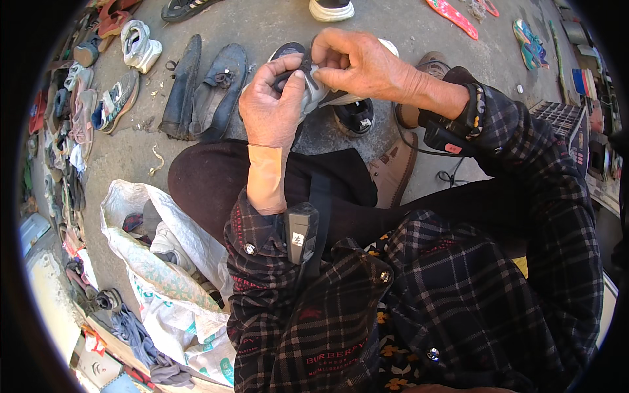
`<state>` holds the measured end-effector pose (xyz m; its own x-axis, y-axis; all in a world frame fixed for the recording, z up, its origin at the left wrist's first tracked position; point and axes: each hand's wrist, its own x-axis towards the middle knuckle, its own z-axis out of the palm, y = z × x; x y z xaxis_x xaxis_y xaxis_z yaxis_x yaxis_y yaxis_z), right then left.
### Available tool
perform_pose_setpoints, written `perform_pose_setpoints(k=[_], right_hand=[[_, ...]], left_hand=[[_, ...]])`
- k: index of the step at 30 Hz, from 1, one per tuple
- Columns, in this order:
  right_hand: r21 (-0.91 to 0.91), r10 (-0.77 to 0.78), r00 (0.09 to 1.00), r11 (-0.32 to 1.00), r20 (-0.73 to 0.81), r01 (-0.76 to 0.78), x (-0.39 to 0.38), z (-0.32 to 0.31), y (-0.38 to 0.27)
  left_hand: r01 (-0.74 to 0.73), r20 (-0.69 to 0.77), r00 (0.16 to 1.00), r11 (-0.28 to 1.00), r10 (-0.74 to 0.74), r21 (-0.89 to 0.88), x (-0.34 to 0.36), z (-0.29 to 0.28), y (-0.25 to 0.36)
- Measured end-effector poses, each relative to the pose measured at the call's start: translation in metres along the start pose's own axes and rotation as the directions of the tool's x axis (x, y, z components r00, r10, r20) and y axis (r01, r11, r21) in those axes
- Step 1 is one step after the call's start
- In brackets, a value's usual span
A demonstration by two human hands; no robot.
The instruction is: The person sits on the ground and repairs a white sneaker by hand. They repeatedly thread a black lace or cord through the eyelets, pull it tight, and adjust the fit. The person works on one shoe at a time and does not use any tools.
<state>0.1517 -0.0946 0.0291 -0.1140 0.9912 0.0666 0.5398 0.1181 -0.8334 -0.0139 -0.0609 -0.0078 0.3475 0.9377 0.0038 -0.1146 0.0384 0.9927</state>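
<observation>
A grey and white sneaker [312,93] with dark parts is held up in front of me, above my bent leg. My left hand [270,101] grips its upper edge, thumb and fingers pinching dark material there. Against the other side of that edge, the thumb and fingers of my right hand [357,62] are pinched together. What sits between them is too small to make out. Just below the held sneaker is a black shoe [354,118] with a white patch. A pair of worn black flats [219,92] lies left of my left hand.
An open white woven sack [137,196] with shoes inside stands by my left side. Many shoes [80,114] line the far left, with a striped sneaker [119,101] nearer. A pink insole [453,18] and a blue sneaker [529,44] lie farther off. At right is a grey crate [557,124].
</observation>
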Motion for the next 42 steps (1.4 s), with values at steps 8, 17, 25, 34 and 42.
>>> perform_pose_setpoints(k=[8,17,25,34,42], right_hand=[[0.029,0.064,0.998,0.998,-0.025,-0.063,0.0,0.006,-0.001],[0.004,-0.055,0.998,0.998,-0.002,0.055,0.003,0.003,0.004],[0.1,-0.024,0.986,0.995,0.164,0.008,0.011,-0.008,0.009],[0.017,-0.044,0.966,0.999,0.255,0.041,0.013,-0.018,0.0],[0.153,-0.004,0.982,0.988,0.187,-0.025,0.006,-0.01,-0.004]], left_hand=[[-0.036,-0.009,0.999,0.998,0.036,0.044,0.001,-0.001,-0.001],[-0.078,0.014,0.997,0.996,0.078,0.043,0.002,-0.001,-0.002],[-0.017,0.003,1.0,0.999,0.017,0.028,0.001,0.001,-0.001],[0.112,0.117,0.987,0.994,-0.114,0.016,-0.001,0.001,0.005],[0.152,0.059,0.987,0.988,-0.152,0.006,-0.002,0.0,0.007]])
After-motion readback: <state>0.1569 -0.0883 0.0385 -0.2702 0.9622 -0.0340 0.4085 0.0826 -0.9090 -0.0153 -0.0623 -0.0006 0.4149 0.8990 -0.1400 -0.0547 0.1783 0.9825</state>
